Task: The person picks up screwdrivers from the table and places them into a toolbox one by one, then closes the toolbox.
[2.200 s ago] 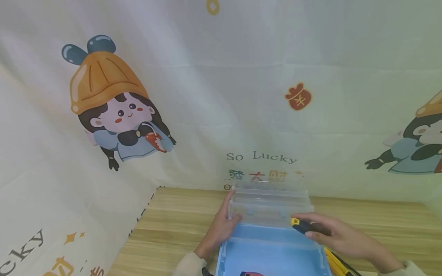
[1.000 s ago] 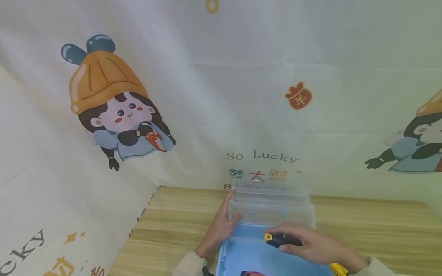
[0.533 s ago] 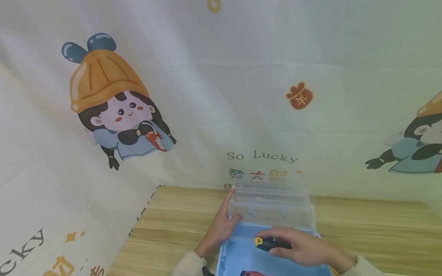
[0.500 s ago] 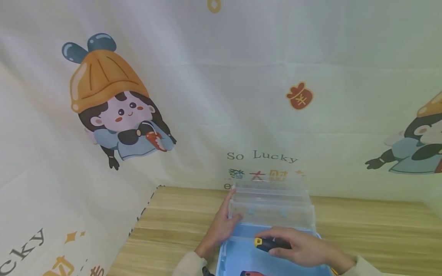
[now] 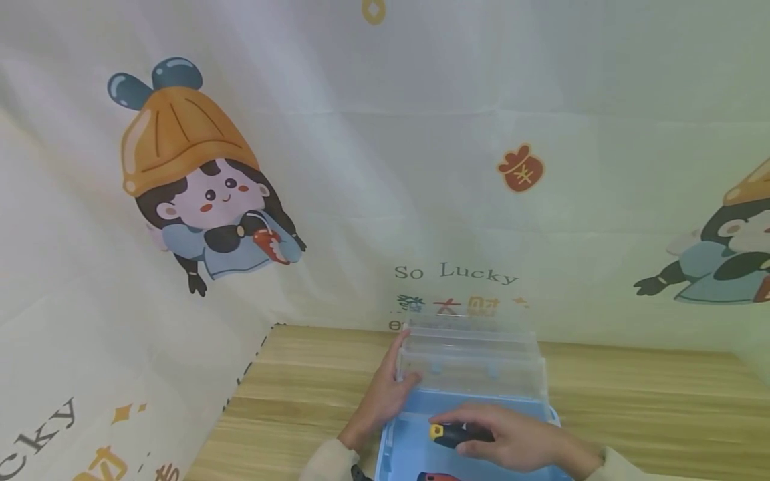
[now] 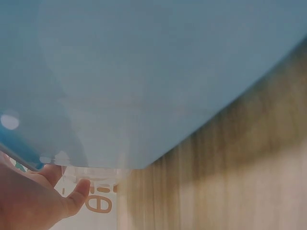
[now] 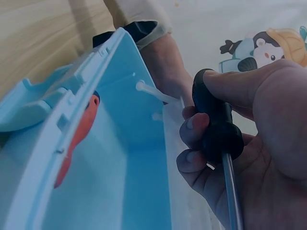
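A light-blue plastic box [image 5: 406, 446] stands on the table with its clear lid [image 5: 475, 377] raised at the back. My left hand [image 5: 381, 397] grips the lid's left edge, thumb in front. Over the box, my right hand [image 5: 514, 437] holds a screwdriver [image 5: 448, 435] by its black, yellow-ended handle. The right wrist view shows fingers curled round that screwdriver [image 7: 218, 127], its bare metal shaft pointing away from the handle. Inside the box lies a red-and-black-handled tool [image 7: 81, 132], cut off by the frame's bottom edge in the head view.
The wood-grain table [image 5: 637, 394] spreads out on both sides of the box. Behind it hangs a pale cloth [image 5: 361, 167] printed with cartoon figures and lettering. A blue latch flap [image 7: 29, 103] sticks out from the box's near side.
My right hand has carried the screwdriver left and slightly down, from the box's right rim to over its inside. The yellow tool at right has gone from sight. My left hand stays put.
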Motion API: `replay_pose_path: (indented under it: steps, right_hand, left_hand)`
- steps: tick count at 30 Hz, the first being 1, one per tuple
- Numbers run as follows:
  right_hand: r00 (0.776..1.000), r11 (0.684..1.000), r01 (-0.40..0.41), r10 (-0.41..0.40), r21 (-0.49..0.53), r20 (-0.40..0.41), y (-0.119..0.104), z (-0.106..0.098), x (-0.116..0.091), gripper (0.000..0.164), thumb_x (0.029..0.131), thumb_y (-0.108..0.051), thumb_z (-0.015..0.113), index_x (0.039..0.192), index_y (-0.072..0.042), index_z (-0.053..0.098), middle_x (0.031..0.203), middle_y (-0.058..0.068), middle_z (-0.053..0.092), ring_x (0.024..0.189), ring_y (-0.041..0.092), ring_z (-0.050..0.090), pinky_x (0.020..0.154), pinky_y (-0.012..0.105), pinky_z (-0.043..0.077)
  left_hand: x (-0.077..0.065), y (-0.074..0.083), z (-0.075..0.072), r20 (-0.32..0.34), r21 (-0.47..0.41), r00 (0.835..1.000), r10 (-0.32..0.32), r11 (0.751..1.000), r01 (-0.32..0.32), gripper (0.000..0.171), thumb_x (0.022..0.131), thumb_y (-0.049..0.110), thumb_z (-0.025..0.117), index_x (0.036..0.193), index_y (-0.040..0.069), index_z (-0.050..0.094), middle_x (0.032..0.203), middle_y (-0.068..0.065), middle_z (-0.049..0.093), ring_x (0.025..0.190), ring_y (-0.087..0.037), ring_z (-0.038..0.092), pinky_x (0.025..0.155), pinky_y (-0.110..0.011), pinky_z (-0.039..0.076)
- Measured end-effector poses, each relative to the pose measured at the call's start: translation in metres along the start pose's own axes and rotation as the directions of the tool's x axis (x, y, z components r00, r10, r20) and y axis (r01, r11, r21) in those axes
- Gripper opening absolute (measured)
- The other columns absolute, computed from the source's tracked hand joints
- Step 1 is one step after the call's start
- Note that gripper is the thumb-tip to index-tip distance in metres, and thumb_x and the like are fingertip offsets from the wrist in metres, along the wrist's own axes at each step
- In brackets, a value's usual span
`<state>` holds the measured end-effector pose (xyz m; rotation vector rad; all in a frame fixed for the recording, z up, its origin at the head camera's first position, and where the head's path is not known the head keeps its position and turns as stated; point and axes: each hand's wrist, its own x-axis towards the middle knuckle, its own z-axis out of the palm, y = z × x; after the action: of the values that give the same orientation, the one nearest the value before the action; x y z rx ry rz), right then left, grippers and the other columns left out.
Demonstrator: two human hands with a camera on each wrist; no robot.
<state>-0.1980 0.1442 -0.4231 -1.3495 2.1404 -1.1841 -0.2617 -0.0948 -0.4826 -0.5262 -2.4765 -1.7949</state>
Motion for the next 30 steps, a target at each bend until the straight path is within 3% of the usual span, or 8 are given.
replay_pose_path:
  steps: [8, 16, 30]
  right_hand:
    - [0.999, 1.000, -0.007, 0.006, 0.016, 0.047, 0.004, 0.006, 0.003, 0.043, 0.103, -0.028, 0.050, 0.143, -0.012, 0.051, 0.139, 0.004, 0.058, 0.128, 0.011, 0.053, 0.104, 0.029, 0.047]
    - [0.998, 1.000, -0.004, 0.003, 0.010, 0.064, 0.011, 0.012, 0.005, 0.043, 0.103, -0.027, 0.050, 0.143, -0.010, 0.051, 0.139, 0.004, 0.059, 0.127, 0.011, 0.053, 0.103, 0.028, 0.048]
    - [0.996, 0.998, -0.041, 0.037, 0.046, 0.081, 0.018, 0.021, 0.009, 0.042, 0.102, -0.026, 0.054, 0.141, -0.010, 0.053, 0.137, 0.001, 0.059, 0.126, 0.009, 0.053, 0.103, 0.027, 0.047]
  left_hand:
    - [0.000, -0.001, -0.001, 0.021, -0.012, 1.000, 0.014, 1.000, -0.014, 0.072, 0.098, 0.014, 0.055, 0.156, 0.037, 0.020, 0.157, -0.007, 0.035, 0.138, -0.034, 0.042, 0.111, -0.063, 0.033]
    - [0.001, 0.000, 0.000, 0.013, -0.007, 1.000, -0.014, 1.000, 0.014, 0.073, 0.098, 0.014, 0.056, 0.154, 0.043, 0.020, 0.159, -0.005, 0.033, 0.140, -0.032, 0.040, 0.113, -0.062, 0.030]
    - [0.000, 0.001, 0.000, 0.002, -0.024, 1.000, 0.003, 1.000, -0.003, 0.073, 0.096, 0.011, 0.058, 0.156, 0.034, 0.023, 0.159, -0.007, 0.033, 0.140, -0.034, 0.039, 0.113, -0.064, 0.029]
